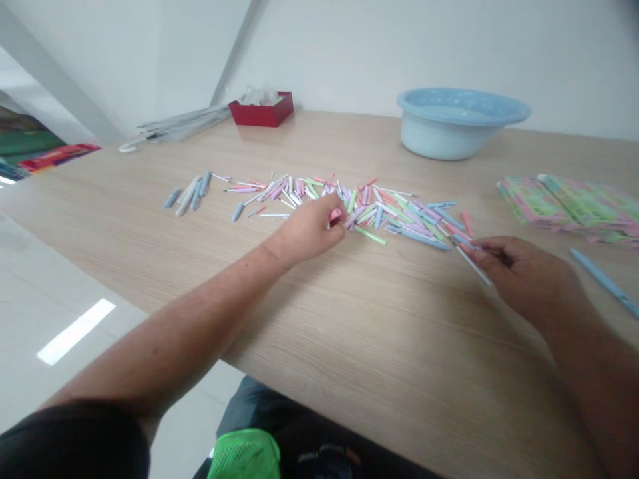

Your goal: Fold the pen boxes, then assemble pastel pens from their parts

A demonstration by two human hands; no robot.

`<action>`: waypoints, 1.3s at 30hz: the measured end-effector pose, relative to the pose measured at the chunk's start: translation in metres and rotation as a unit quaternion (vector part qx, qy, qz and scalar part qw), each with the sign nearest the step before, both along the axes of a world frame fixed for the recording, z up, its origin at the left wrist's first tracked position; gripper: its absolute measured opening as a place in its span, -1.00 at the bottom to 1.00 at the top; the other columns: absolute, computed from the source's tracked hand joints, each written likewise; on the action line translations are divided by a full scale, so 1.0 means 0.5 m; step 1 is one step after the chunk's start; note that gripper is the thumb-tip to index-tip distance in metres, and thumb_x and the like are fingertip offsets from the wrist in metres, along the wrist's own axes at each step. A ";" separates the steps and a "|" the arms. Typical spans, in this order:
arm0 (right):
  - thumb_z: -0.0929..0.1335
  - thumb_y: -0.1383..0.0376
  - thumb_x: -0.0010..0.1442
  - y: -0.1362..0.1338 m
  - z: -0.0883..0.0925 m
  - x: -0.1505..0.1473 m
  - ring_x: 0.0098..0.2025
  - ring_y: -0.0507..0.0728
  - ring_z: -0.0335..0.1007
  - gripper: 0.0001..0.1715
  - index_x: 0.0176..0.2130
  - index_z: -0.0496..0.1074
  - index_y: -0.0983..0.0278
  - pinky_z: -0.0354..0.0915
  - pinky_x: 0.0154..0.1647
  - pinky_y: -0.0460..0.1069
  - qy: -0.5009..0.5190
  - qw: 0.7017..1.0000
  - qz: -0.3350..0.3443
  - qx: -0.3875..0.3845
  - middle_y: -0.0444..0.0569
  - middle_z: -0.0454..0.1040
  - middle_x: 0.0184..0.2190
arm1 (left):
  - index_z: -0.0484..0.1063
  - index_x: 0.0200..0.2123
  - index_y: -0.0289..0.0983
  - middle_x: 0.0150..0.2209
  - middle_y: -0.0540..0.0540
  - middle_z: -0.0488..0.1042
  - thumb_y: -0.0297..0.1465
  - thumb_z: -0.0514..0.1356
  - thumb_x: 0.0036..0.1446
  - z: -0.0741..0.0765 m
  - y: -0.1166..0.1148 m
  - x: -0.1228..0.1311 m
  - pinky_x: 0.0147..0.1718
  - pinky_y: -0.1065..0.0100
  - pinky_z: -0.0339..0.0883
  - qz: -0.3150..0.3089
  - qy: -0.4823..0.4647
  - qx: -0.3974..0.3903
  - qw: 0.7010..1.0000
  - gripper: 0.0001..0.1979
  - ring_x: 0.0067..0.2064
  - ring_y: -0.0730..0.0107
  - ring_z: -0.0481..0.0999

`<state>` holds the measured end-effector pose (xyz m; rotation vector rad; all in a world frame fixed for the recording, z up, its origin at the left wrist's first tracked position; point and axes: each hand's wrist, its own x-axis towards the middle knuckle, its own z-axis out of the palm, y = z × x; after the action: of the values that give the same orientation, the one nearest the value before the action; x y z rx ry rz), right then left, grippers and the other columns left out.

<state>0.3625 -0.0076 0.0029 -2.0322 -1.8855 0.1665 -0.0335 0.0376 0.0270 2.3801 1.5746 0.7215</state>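
A long heap of pastel pen parts (pixel 414 211), with barrels, caps and thin white refills, stretches across the table. At the middle of the heap, my left hand (pixel 314 223) is curled closed around a small pink pen part (pixel 335 214). My right hand (pixel 522 269) is at the heap's right end, with thumb and forefinger pinched on a pen part that is mostly hidden. A white refill (pixel 474 265) lies slantwise by those fingertips. To the right of this hand, a blue pen (pixel 604 281) lies apart.
Blue and clear pen pieces (pixel 192 193) lie grouped at the left. Behind stand a light blue basin (pixel 449 136) and a red box (pixel 257 116) with clear plastic in it. An umbrella (pixel 184 126) lies at the back left. Green and pink packets (pixel 564 206) are stacked at the right.
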 end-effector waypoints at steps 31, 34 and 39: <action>0.36 0.04 0.34 0.007 -0.042 0.014 -0.06 0.32 0.71 -0.57 0.03 0.70 0.13 0.43 -0.10 0.15 -0.027 0.994 0.064 0.087 0.15 0.78 -0.03 | 0.70 -0.10 -0.33 -0.09 -0.43 0.71 -0.31 0.17 0.32 -0.070 0.080 -0.249 -0.04 0.10 0.41 0.153 0.311 -0.067 0.936 -0.68 0.05 -0.23 0.69; 0.36 0.18 0.36 -0.014 -0.031 -0.014 -0.18 0.24 0.68 -0.76 -0.07 0.61 0.11 0.39 -0.13 0.13 0.037 0.994 0.078 0.064 0.07 0.76 -0.16 | 0.68 -0.14 -0.32 -0.12 -0.40 0.70 -0.32 0.17 0.31 -0.074 0.050 -0.259 -0.09 0.11 0.38 0.154 0.293 -0.062 0.942 -0.71 -0.02 -0.16 0.68; 0.29 0.34 0.29 -0.063 -0.008 -0.148 -0.40 0.20 0.44 -0.82 -0.25 0.49 0.15 0.26 -0.28 0.10 0.098 0.968 0.229 0.014 -0.06 0.52 -0.46 | 0.63 -0.15 -0.31 -0.13 -0.30 0.67 -0.35 0.14 0.33 -0.074 0.012 -0.269 -0.12 0.16 0.32 0.165 0.239 -0.040 0.956 -0.74 -0.09 0.05 0.61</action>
<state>0.2886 -0.0390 -0.0011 -1.4686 -2.1771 0.4368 -0.1682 0.0436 -0.0102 2.3732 2.1772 0.1149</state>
